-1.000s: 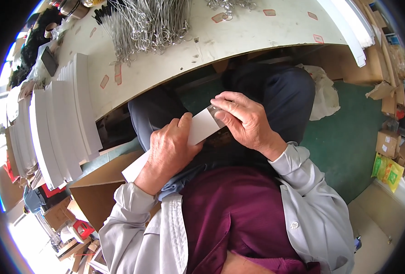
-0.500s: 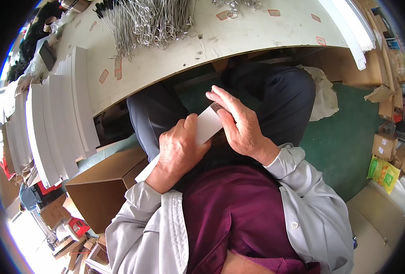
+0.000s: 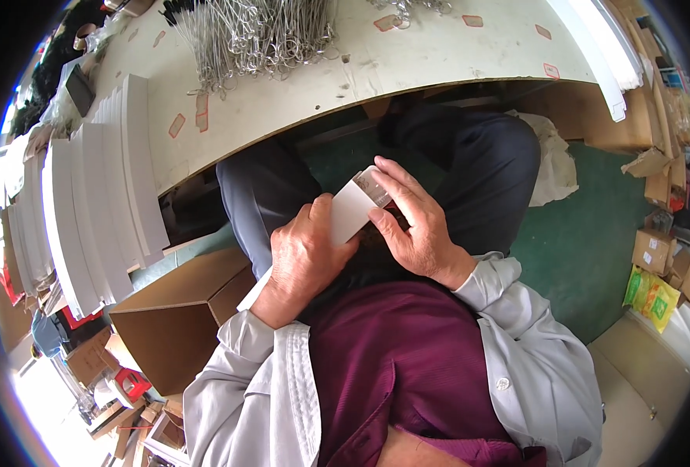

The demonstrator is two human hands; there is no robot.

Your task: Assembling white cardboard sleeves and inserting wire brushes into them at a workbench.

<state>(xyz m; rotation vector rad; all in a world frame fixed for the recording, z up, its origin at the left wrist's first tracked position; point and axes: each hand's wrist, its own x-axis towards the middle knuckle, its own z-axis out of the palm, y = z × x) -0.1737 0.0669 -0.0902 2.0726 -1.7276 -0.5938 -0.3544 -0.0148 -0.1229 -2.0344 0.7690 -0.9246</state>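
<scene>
A long, narrow white box (image 3: 349, 212) slants across my lap, its lower end running under my left wrist. My left hand (image 3: 307, 247) is closed around its middle, thumb on the near side. From the box's upper end sticks out a short see-through-looking piece (image 3: 370, 185), greyish brown with pale edges. My right hand (image 3: 421, 232) holds this piece between the fingers on its far side and the thumb at the box's edge. What lies inside the box is hidden.
On the white table (image 3: 275, 109) ahead lies a pile of thin metal wire rods with looped ends (image 3: 271, 39). Flat white boxes (image 3: 96, 202) stand in a row at left, above an open cardboard carton (image 3: 177, 311). More white strips (image 3: 594, 54) lie at the right.
The see-through-looking piece now shows further out of the box's upper end. My right hand has shifted slightly right and down, while my left keeps its grip.
</scene>
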